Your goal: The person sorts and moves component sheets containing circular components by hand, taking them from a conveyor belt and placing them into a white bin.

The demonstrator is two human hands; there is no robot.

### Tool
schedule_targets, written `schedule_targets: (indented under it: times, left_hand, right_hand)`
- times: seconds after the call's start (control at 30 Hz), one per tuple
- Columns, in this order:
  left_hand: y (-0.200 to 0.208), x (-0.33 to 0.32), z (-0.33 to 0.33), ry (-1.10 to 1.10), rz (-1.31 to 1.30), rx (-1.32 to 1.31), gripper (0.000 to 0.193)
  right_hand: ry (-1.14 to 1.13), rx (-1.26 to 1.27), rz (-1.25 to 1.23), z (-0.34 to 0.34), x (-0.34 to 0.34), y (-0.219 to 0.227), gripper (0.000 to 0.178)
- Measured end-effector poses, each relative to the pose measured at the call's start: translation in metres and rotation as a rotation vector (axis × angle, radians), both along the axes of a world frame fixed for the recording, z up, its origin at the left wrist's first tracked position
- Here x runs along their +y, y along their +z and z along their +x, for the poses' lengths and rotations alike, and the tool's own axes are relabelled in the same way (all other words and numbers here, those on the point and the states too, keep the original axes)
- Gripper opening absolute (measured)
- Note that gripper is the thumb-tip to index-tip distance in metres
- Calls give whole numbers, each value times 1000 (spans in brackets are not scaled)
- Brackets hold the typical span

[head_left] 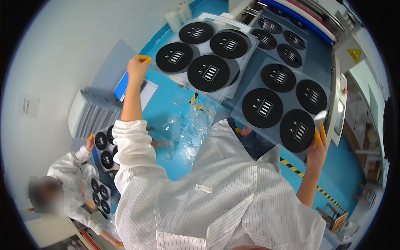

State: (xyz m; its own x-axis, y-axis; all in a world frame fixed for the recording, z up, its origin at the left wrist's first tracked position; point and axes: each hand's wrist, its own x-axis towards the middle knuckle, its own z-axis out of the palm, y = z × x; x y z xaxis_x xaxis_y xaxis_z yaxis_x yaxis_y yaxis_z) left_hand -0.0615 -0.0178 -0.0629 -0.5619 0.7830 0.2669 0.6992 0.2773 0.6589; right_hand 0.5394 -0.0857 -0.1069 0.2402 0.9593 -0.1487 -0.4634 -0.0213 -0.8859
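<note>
My left hand (pixel 138 68), with orange finger cots, is raised beside the left edge of a stack of clear sheets (pixel 182 78) bearing large black discs with white marks. Its fingertips are pinched together; whatever thin thing they hold cannot be made out. At the right, another clear sheet with several black discs (pixel 263 107) lies on the machine bed. Next to its near right corner is my right hand (pixel 318 146), also in orange finger cots. The fingers close on a small white object (pixel 321 116) whose kind is unclear.
A machine with a blue roller (pixel 298 21) stands at the far right, with more disc sheets (pixel 287 39) before it. Crumpled clear film (pixel 189 129) litters the blue floor. At left, a co-worker (pixel 79 179) handles similar sheets near stacked grey panels (pixel 98 112). A stool (pixel 333 216) stands lower right.
</note>
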Motion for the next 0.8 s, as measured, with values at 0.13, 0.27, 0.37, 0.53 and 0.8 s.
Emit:
schedule_targets:
  times: [0.13,0.27,0.37,0.53,0.8]
  left_hand:
    - [13,0,-16,-245,253,-1174,22]
    - [18,-7,-6,-458,574,-1593,21]
    - [25,-14,5,-798,627,-1844,19]
    - [43,-33,54,-716,738,-2033,18]
    - [40,-68,74,-826,837,-2017,20]
  right_hand:
    - [46,-47,-42,-27,6,9,38]
    - [58,-47,-131,-34,13,5,40]
    - [102,20,-39,-43,26,-7,51]
    - [74,-31,-46,-64,67,-26,47]
    - [-76,-519,-44,-59,134,-58,32]
